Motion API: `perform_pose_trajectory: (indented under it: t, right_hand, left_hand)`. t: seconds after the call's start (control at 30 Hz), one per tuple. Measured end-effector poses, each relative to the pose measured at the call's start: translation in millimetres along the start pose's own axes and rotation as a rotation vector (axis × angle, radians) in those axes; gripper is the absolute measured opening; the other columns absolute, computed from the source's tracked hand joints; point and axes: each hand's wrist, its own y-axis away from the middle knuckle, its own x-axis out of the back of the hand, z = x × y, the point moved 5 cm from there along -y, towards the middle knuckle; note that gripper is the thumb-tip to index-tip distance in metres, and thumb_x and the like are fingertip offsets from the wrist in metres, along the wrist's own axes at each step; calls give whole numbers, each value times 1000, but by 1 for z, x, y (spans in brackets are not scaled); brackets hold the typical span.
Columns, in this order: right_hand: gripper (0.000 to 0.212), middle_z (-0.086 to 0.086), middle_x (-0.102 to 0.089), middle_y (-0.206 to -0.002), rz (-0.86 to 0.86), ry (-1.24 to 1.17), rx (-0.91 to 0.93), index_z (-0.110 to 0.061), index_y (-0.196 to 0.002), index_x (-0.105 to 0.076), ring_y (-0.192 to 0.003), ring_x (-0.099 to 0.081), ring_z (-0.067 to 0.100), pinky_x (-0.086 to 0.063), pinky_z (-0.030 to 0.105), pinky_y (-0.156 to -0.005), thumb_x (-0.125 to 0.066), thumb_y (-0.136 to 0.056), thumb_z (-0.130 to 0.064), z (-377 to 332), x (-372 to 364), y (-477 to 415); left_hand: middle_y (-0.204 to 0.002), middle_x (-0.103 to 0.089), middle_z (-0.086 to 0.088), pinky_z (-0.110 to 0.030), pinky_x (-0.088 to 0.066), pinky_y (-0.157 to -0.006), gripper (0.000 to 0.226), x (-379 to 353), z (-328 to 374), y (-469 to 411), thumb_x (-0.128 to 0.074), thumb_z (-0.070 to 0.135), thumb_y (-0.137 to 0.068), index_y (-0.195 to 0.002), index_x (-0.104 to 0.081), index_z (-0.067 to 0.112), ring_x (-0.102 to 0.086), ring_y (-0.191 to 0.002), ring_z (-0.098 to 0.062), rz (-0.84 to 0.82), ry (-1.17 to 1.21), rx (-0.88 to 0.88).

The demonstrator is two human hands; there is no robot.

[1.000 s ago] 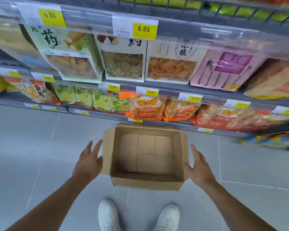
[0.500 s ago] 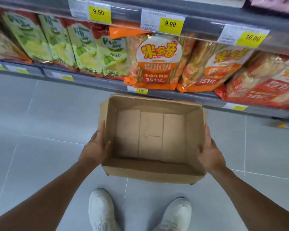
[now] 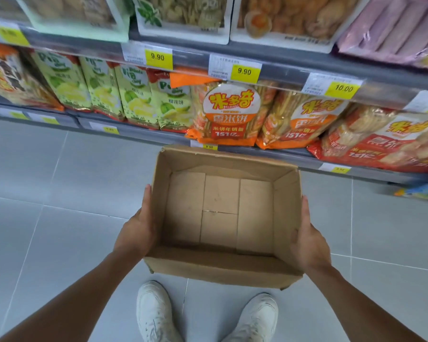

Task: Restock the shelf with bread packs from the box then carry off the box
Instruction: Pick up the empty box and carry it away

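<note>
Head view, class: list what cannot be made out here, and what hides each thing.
- Left hand fingers: behind the box wall, head view.
- Right hand fingers: likewise hidden by the opposite wall.
- Box underside: faces away, so floor contact is unclear.
- Small print on the price labels: too small, blurred.
- Upper shelf packs: cut by the top edge.

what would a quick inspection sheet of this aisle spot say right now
surface: grey tiled floor, bare.
job's things: cardboard box open, empty; orange snack packs on the lowest shelf.
clutter: one colourful pack low at far right.
grippers: left hand and right hand pressed on the box's side walls.
cables: nothing seen.
surroundings: price tags on shelf rails, white shoes below.
</note>
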Motion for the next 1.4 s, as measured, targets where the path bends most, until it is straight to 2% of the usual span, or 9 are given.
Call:
perform_pose_trajectory:
  t: [0.13, 0.23, 0.5, 0.73, 0.87, 1.0, 1.13, 1.27, 1.4]
  right_hand:
    - [118, 2, -51, -66, -8, 18, 5, -44, -148, 29, -53, -54, 18, -48, 34, -48, -61, -85, -1, -19, 54, 37]
    - [118, 2, -50, -67, -6, 31, 26, -43, -149, 28, -55, -53, 19, -45, 33, -49, -60, -83, 0, -37, 104, 65]
    - [113, 7, -56, -76, 20, -19, 74, -49, -147, 28, -61, -57, 30, -53, 42, -62, -56, -86, -4, -77, 243, 157]
    - [115, 5, -53, -73, 51, -25, 139, -52, -147, 26, -63, -56, 31, -50, 42, -64, -53, -84, 2, -117, 361, 253]
    - [113, 8, -55, -80, 57, -23, 226, -52, -147, 25, -70, -58, 32, -43, 39, -65, -51, -82, 0, -145, 417, 285]
    - [124, 13, -64, -68, 72, -2, 369, -55, -145, 28, -54, -61, 29, -54, 43, -52, -56, -78, 8, -184, 458, 298]
    - [118, 15, -58, -58, 32, 43, 528, -57, -143, 29, -47, -58, 29, -41, 33, -45, -49, -81, 7, -239, 492, 317]
    - [114, 13, -60, -64, 5, 31, 698, -62, -142, 26, -52, -60, 25, -51, 38, -54, -50, -84, 1, -310, 505, 341]
    - [113, 16, -64, -71, -26, 105, 855, -56, -144, 27, -56, -61, 29, -49, 40, -54, -53, -83, -5, -389, 493, 368]
  left_hand:
    - [-121, -63, -18, -45, -49, -90, 101, 50, 11, 41, -55, 26, -96, -150, 30, 39, -65, -100, -35, -11, -4, -22]
    - [-118, -65, -18, -45, -49, -86, 108, 92, 17, 74, -58, 22, -93, -146, 35, 43, -65, -97, -36, 32, -7, -49]
    - [-118, -65, -16, -46, -52, -81, 116, 214, 39, 184, -60, 20, -88, -140, 38, 52, -66, -94, -39, 70, 67, -49]
    - [-127, -62, -17, -49, -51, -92, 114, 335, 57, 298, -64, 34, -87, -143, 33, 53, -64, -106, -40, 86, 105, -46]
    - [-128, -60, -20, -46, -46, -94, 95, 394, 61, 352, -51, 32, -94, -153, 24, 40, -62, -109, -41, 123, 139, -40]
    - [-134, -58, -19, -45, -44, -99, 90, 441, 53, 405, -31, 54, -80, -154, 19, 42, -59, -116, -42, 197, 236, 7]
    - [-114, -65, -16, -43, -50, -89, 91, 464, 24, 447, -32, 45, -78, -154, 18, 43, -65, -100, -41, 305, 233, 6]
    - [-78, -55, -5, -33, -40, -69, 85, 480, -24, 482, -37, 25, -88, -155, 12, 45, -58, -73, -32, 410, 258, 137]
    - [-81, -62, -9, -35, -43, -71, 87, 489, -88, 519, -38, 16, -93, -151, 16, 53, -57, -71, -31, 517, 342, 270]
